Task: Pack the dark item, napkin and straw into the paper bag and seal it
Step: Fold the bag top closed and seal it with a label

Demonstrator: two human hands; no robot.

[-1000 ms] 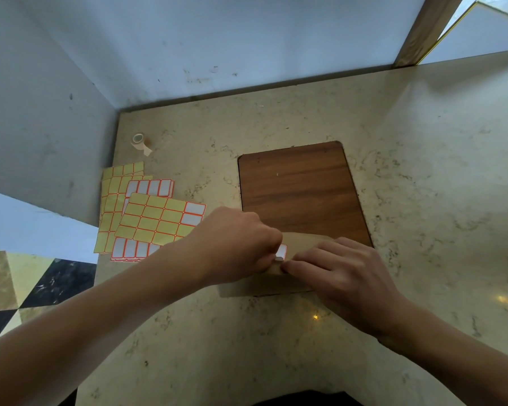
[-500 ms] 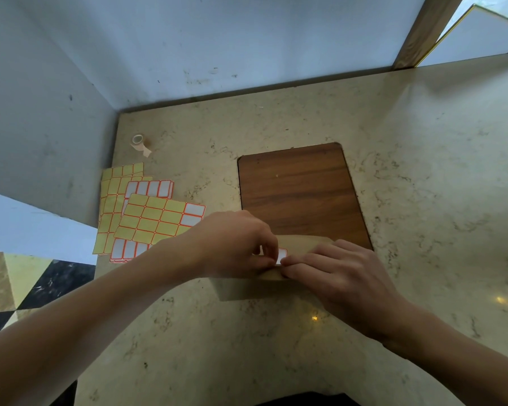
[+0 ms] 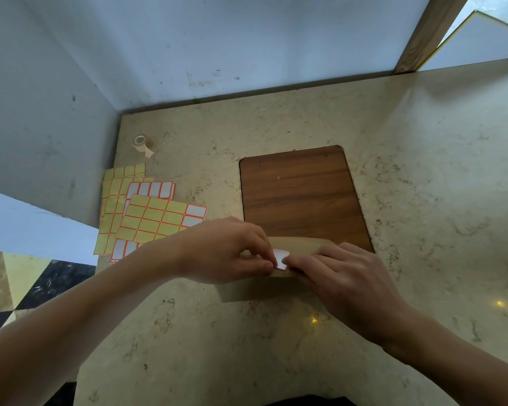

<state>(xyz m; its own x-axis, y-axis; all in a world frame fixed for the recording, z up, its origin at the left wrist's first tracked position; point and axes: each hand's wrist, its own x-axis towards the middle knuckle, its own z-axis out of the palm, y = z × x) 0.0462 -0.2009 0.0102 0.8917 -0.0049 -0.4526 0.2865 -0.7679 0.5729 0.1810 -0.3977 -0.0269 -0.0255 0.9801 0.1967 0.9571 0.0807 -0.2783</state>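
Head view. A flat brown paper bag (image 3: 258, 290) lies on a marble counter (image 3: 423, 200), its far part overlapping the near edge of a wooden board (image 3: 302, 197) inset in the counter. The bag's top is folded over as a flap (image 3: 302, 244); what is inside cannot be seen. The bag's long axis runs left to right, parallel to the board's near edge, and its folded edge faces the board.

A white sticker (image 3: 281, 258) with a red border sits across the flap's edge, near the middle of the bag. The left hand (image 3: 226, 253) has its fingers curled close together, thumb and fingertips pressing on the sticker's left side. The right hand (image 3: 346, 279) lies flat over the bag's right part, fingers nearly straight and together, their tips touching the sticker's right side. Neither hand grips anything; both press down.

Left of the board lie overlapping label sheets (image 3: 147, 215), mostly yellow with a few white labels, reaching the counter's left edge. Beyond them, near the wall corner, stands a small tape roll (image 3: 141, 142). Right of the board and nearer than the bag, the counter is bare.
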